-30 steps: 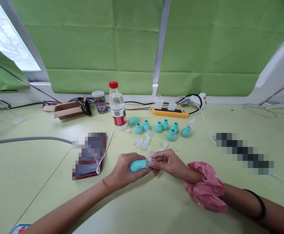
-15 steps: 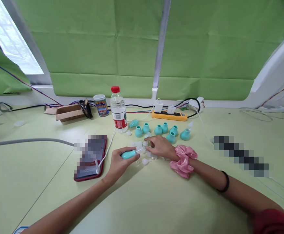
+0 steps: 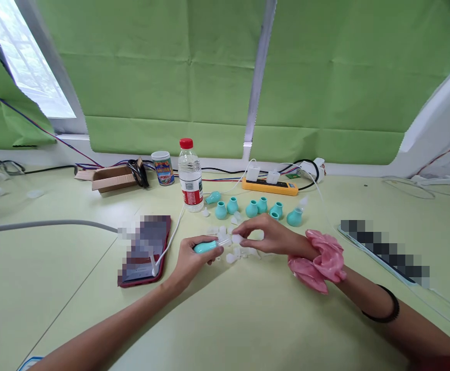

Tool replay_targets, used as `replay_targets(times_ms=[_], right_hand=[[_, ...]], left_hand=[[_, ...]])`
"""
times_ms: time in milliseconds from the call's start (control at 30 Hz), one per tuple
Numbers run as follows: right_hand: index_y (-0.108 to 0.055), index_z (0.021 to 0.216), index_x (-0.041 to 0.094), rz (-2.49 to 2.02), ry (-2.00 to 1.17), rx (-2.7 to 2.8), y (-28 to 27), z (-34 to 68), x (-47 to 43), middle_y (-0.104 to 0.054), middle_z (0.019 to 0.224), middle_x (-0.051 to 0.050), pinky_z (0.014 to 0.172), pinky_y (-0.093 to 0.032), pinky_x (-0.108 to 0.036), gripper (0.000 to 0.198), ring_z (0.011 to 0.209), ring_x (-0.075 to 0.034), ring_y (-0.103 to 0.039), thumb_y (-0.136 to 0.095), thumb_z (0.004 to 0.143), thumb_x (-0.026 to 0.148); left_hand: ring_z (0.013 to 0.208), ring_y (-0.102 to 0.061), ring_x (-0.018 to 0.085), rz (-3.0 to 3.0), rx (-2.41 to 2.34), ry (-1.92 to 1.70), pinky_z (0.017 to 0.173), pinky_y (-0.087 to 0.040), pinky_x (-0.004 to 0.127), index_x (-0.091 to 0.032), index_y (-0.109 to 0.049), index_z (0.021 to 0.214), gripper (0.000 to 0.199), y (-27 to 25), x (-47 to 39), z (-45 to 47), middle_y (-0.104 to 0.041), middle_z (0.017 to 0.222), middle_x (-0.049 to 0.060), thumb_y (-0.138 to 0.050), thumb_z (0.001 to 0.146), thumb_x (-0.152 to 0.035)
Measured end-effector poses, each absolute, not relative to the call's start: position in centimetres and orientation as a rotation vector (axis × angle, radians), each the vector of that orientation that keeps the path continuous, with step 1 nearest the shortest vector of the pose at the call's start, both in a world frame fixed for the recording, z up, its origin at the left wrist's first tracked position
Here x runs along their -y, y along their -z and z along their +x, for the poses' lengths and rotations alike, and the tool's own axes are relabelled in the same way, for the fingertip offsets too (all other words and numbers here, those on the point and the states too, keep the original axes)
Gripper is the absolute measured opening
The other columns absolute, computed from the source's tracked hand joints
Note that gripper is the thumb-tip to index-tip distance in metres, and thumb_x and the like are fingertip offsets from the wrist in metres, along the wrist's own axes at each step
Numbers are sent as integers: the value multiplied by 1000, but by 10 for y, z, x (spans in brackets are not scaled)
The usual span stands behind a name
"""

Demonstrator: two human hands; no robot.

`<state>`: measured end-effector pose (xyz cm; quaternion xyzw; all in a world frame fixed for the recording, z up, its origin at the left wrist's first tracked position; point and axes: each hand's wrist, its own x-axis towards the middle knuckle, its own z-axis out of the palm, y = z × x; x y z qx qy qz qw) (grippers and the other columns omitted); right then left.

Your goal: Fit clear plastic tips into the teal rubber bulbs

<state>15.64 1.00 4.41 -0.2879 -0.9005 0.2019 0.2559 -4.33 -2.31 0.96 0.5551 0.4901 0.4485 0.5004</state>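
Observation:
In the head view, my left hand (image 3: pixel 189 261) is wrapped round a turquoise squeeze bulb (image 3: pixel 205 247). A clear plastic nozzle (image 3: pixel 224 241) sticks out of the bulb toward the right. My right hand (image 3: pixel 271 235) pinches a small whitish cap (image 3: pixel 237 238) between thumb and forefinger, close to the nozzle's tip; whether they touch I cannot tell. Loose translucent plastic pieces (image 3: pixel 231 258) lie on the table under and around both hands. Beyond them stand several turquoise bulbs (image 3: pixel 252 208) with open necks. One bulb (image 3: pixel 295 217) at the right has a clear tip on it.
A red-capped water bottle (image 3: pixel 191 180), a labelled can (image 3: pixel 163 168) and an opened cardboard box (image 3: pixel 114 178) stand behind. An orange power strip (image 3: pixel 270 186) lies by the wall. A phone (image 3: pixel 143 252) with its cable is on the left; another blurred device (image 3: pixel 383 252) lies right.
My right hand has shifted right and now shows a whitish cap between its fingertips. My left hand keeps its hold on the squeeze bulb. The camera view has moved slightly.

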Motion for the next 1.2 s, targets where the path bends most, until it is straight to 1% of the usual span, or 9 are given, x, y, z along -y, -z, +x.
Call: replay_targets(times_ms=[200,300,400,633,733,867,1033,1133,1200], right_hand=[[-61,93,16,-733,-518,2519,-49,153,-4,-66,77,-3,56,-45,-22,23,64,-12,-59,-56,72,19],[-62,87,14,-778,-390,2552,-52,152,0,-65,72,-5,54,-43,-23,18,60,-13,-57,-55,72,17],[-64,80,13,-744,-378,2603,-57,152,3,-64,68,-5,54,-42,-23,14,57,-12,-55,-52,73,15],[-64,84,11,-688,-711,2613,-58,158,-2,-63,66,-4,54,-43,-21,17,55,-10,-53,-52,75,19],[-65,86,10,-715,-863,2528,-52,159,-7,-64,70,-5,54,-44,-21,21,58,-10,-54,-55,74,24],[-66,83,10,-758,-1080,2386,-44,158,-12,-65,73,-6,54,-44,-21,24,61,-11,-55,-60,70,29],[-67,80,10,-794,-1275,2218,-39,156,-13,-63,66,-5,46,-41,-20,25,53,-9,-50,-65,64,29],[-66,85,11,-793,-1363,2080,-40,151,-11,-61,62,-4,41,-38,-19,28,47,-7,-47,-65,64,29],[-66,83,11,-796,-1323,1967,-45,148,-10,-59,58,-2,42,-38,-20,26,46,-7,-46,-62,67,31]], left_hand=[[42,-43,8,1341,-1154,-1028,43,-35,20,-9,-66,74,30,-10,24,-42,-50,46,-2,-70,52,-29],[42,-42,7,1344,-1124,-1013,43,-34,20,-9,-67,74,30,-11,24,-42,-51,47,-2,-71,51,-28],[43,-42,8,1328,-1119,-986,43,-34,21,-9,-66,72,28,-13,24,-42,-51,47,-2,-71,51,-27],[45,-43,8,1344,-1134,-968,44,-35,21,-9,-66,73,29,-13,27,-41,-53,49,-1,-72,50,-26],[46,-43,8,1350,-1134,-973,45,-35,20,-9,-66,74,28,-12,29,-41,-53,50,-1,-72,52,-26],[46,-41,8,1363,-1139,-995,44,-33,19,-9,-66,74,27,-12,32,-41,-51,50,-2,-71,53,-26],[45,-41,7,1373,-1139,-1024,43,-33,19,-8,-65,73,28,-14,33,-40,-48,47,-3,-71,53,-27],[45,-42,8,1400,-1100,-1032,44,-35,20,-8,-64,76,29,-15,34,-39,-49,48,-3,-68,58,-30],[51,-49,11,1446,-1034,-1053,49,-40,22,-8,-63,85,33,-15,34,-40,-56,58,1,-63,65,-33]])
